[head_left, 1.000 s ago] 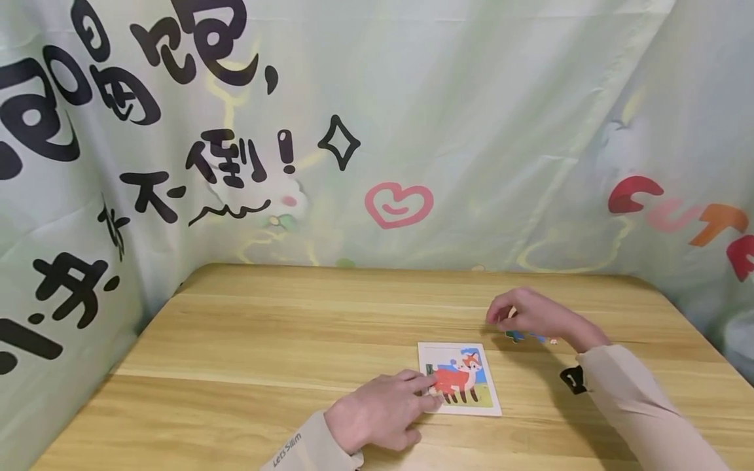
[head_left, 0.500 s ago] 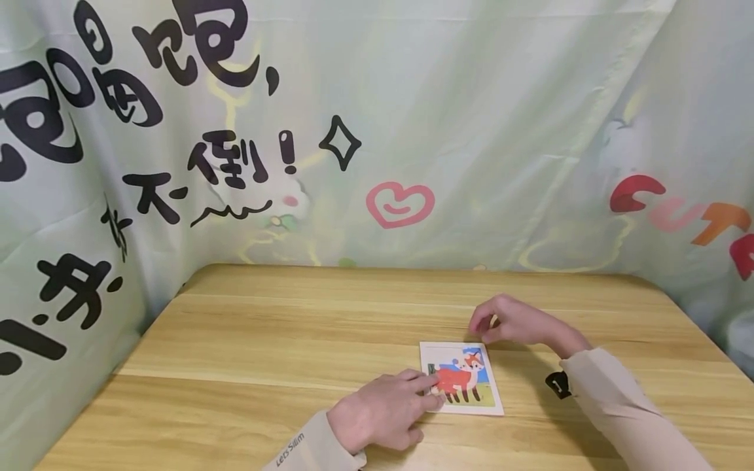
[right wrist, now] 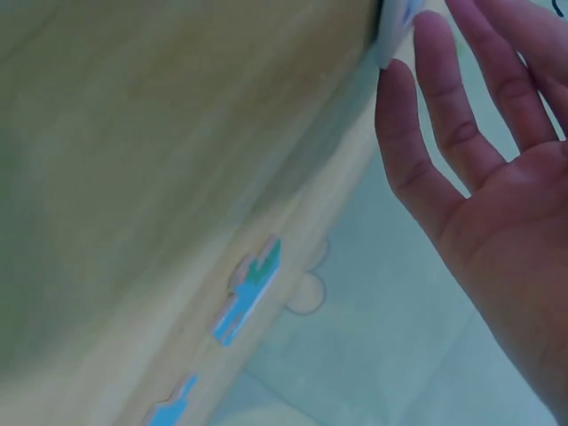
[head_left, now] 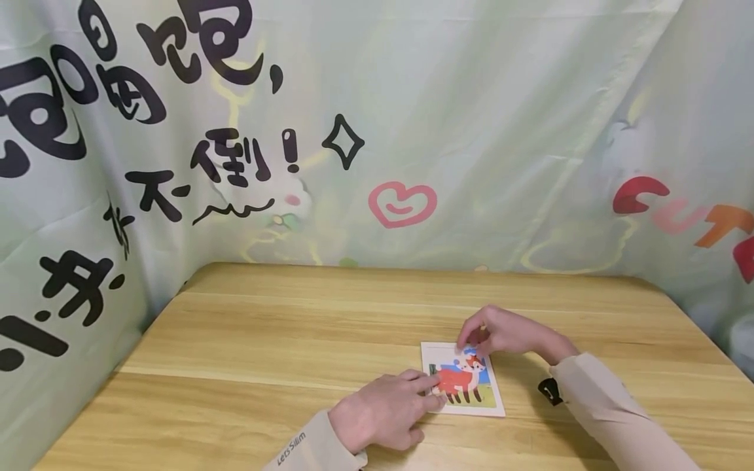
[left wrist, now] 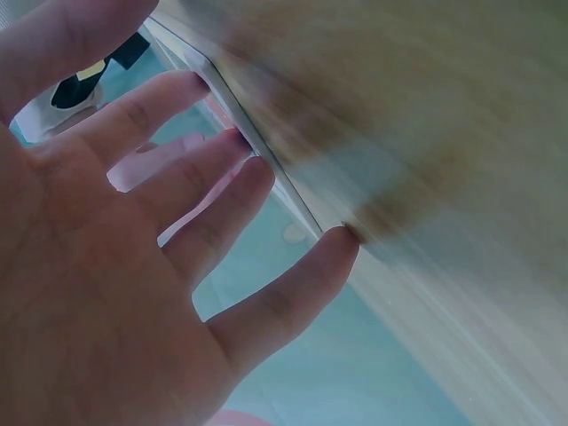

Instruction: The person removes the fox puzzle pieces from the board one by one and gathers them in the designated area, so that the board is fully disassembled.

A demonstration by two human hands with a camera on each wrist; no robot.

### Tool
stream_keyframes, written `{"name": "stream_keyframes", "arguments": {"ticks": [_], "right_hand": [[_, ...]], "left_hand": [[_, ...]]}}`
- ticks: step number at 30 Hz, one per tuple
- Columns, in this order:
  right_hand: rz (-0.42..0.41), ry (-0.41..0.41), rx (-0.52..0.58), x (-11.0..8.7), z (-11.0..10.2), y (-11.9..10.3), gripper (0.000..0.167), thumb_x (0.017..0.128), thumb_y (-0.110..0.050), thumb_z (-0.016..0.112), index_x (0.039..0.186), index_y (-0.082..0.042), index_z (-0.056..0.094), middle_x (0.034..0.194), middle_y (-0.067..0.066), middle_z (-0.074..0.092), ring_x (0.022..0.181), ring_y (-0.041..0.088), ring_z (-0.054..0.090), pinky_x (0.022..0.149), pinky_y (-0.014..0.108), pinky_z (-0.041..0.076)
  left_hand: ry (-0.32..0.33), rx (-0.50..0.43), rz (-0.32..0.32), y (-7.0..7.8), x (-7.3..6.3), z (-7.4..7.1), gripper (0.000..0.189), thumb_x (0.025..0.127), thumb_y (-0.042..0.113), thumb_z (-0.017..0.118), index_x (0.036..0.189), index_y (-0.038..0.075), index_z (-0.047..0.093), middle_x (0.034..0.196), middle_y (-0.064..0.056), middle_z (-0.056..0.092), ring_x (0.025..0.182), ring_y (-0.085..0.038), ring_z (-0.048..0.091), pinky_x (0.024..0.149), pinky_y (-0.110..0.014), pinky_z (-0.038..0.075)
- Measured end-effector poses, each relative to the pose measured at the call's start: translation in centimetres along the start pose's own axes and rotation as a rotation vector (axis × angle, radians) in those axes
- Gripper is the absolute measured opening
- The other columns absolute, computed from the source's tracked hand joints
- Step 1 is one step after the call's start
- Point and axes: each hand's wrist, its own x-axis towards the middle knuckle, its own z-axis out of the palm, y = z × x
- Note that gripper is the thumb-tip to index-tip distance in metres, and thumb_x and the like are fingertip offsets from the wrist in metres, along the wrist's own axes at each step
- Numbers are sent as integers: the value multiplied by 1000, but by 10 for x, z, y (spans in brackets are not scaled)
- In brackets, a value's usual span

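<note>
A jigsaw puzzle (head_left: pixel 465 379) of a red fox-like animal lies in a white-edged tray on the table. My left hand (head_left: pixel 389 409) rests its spread fingertips on the puzzle's left side; the left wrist view shows those fingers (left wrist: pixel 293 293) fairly straight along the tray's edge. Over the puzzle's upper right, my right hand (head_left: pixel 509 330) pinches a small blue-and-white puzzle piece (head_left: pixel 471 351), mostly hidden by the fingers. The right wrist view has the right fingertips at the tray's edge. Two loose puzzle pieces, one blue-green (right wrist: pixel 248 288) and one blue (right wrist: pixel 173 404), lie on the table near that hand.
The wooden table (head_left: pixel 265 347) has rounded far corners. A printed curtain (head_left: pixel 471 131) hangs behind it and along both sides. A small black item (head_left: pixel 550 391) hangs at the right cuff.
My right hand has moved left and toward me, from the loose pieces to the puzzle's upper right. My left hand has stayed on the puzzle's left side.
</note>
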Motion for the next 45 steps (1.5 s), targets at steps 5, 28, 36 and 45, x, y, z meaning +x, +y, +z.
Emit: {"name": "stream_keyframes", "arguments": {"ticks": [5,28,36,45], "right_hand": [[10,-13,-1,0,-1,1,29,76,16,69,98,-2,78,98,2,75,85,14,66,78,28,56],[-162,-64,-74,2,0,6,48,65,23,66,101,-8,76,102,2,67,80,12,53,68,26,49],[-142,-96,-76,7,3,4,53,59,23,60,100,-9,75,100,-2,63,83,12,51,74,26,46],[-160,-104,-127,9,7,2,54,56,26,58,93,-10,74,95,-6,59,83,9,50,76,26,47]], "left_hand": [[-8,10,-7,0,1,-2,54,95,40,69,146,30,56,160,1,37,141,-14,39,107,-30,43],[2,32,-22,2,3,-5,55,94,39,70,147,30,56,159,2,39,140,-14,40,104,-30,46],[1,24,-16,1,1,-2,54,94,39,70,145,30,57,160,1,38,140,-14,41,103,-32,47],[-16,1,-35,3,0,0,58,93,39,71,148,31,55,160,2,37,142,-14,39,103,-33,47]]}}
